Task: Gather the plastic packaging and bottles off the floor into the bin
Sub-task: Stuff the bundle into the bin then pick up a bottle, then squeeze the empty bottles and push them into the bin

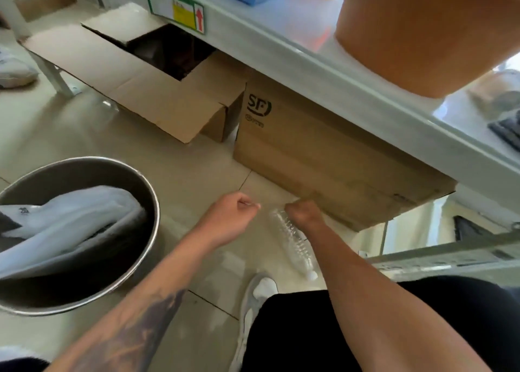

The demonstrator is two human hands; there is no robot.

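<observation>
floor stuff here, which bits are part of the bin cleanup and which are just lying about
Job:
clear plastic bottle, in the right hand
left hand, fingers closed
metal bin
white packaging inside it

Lying about:
open cardboard box
SF box
orange bucket

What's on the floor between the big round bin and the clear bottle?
In the head view, only the left hand and its forearm cross that gap; beneath them the floor between the bin and the bottle is bare tile.
</observation>
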